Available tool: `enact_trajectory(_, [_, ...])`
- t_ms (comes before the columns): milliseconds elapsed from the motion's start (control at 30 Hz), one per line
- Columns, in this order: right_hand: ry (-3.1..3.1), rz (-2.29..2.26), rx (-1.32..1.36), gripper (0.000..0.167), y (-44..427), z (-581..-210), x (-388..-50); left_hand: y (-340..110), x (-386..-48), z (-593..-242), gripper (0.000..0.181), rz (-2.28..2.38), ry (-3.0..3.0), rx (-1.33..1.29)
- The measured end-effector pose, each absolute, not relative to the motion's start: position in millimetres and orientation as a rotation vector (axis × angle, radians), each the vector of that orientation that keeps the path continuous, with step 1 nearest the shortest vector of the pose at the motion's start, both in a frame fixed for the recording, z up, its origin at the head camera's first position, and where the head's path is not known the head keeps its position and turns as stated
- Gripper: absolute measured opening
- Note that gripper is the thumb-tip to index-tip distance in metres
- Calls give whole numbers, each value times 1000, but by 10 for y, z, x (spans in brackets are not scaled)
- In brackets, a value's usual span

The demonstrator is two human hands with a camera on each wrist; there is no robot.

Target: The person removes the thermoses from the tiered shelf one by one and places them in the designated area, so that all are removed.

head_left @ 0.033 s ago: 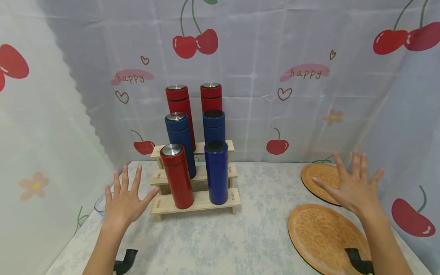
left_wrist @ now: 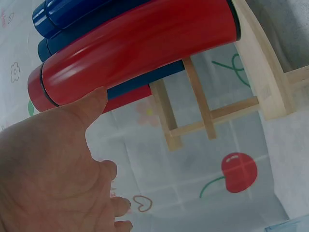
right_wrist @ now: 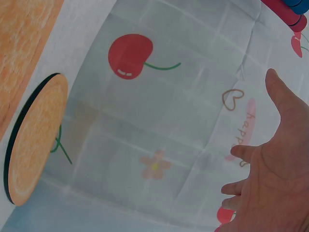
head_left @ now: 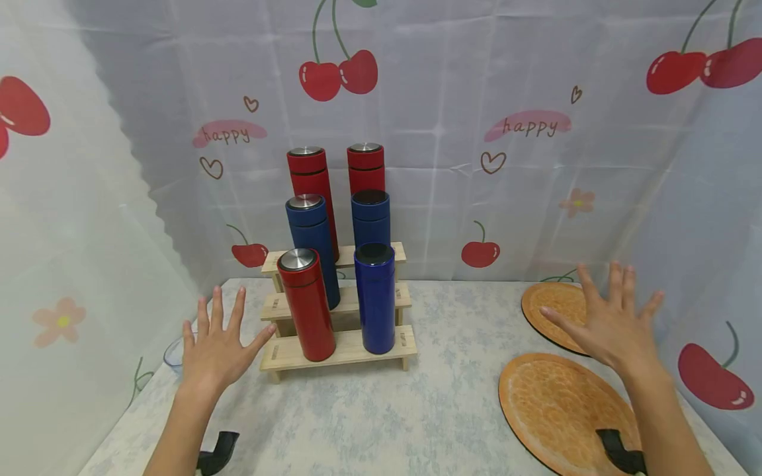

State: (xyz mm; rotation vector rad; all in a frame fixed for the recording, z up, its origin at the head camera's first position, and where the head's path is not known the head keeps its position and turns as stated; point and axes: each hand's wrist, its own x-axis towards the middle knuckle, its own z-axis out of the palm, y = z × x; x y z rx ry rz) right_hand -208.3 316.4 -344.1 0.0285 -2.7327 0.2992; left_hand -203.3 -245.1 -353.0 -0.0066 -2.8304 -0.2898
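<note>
My left hand [head_left: 213,354] is raised with fingers spread, left of a wooden three-step rack [head_left: 348,356], holding nothing. Nearest to it stands a red thermos [head_left: 307,311] with a steel lid top, on the lowest step. In the left wrist view my thumb overlaps this red thermos [left_wrist: 140,53]; contact cannot be told. Beside it is a glossy blue thermos [head_left: 376,304] with a black lid top. Two darker blue thermoses [head_left: 312,231] stand on the middle step, two red ones [head_left: 367,173] on the top. My right hand [head_left: 619,334] hovers with spread fingers over the right side, gripping nothing.
Two round, wood-patterned mats lie at the right: a larger near one [head_left: 559,403] and a smaller far one [head_left: 553,307]. A clear glass-like vessel [head_left: 172,357] is partly hidden behind my left hand. Cherry-printed curtains [head_left: 434,132] enclose the pale table [head_left: 357,423].
</note>
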Motion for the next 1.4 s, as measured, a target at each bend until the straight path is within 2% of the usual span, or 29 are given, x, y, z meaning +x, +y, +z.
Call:
enact_trajectory(300, [-2644,447,104,91,2904,-3396,-2122,-2425,-2030,-3597,75,-548,-2594,-61])
enact_trajectory(500, [-2314,757,256,71,2384,-3308,-2220,-2362,-2028,-3811,67,-894,-2276,-66])
enact_trajectory(667, [-2050,988,407,63,1821,-3350,-2377,-2308,-2078,-4133,61,-1070,-2213,12])
enact_trajectory(800, [-1930,1109,535,65,1394,-3463,-2501,-2307,-2143,-4391,51,-1155,-2192,104])
enact_trajectory(933, [-1957,1208,606,71,1043,-3645,-2562,-2318,-2198,-4576,48,-1263,-2235,126])
enact_trajectory(1233, [-2072,1366,593,89,593,-4066,-2662,-2330,-2233,-4798,65,-1384,-2557,235])
enact_trajectory(1400, [-2079,1381,556,96,483,-4195,-2668,-2346,-2238,-4848,67,-1368,-2643,236])
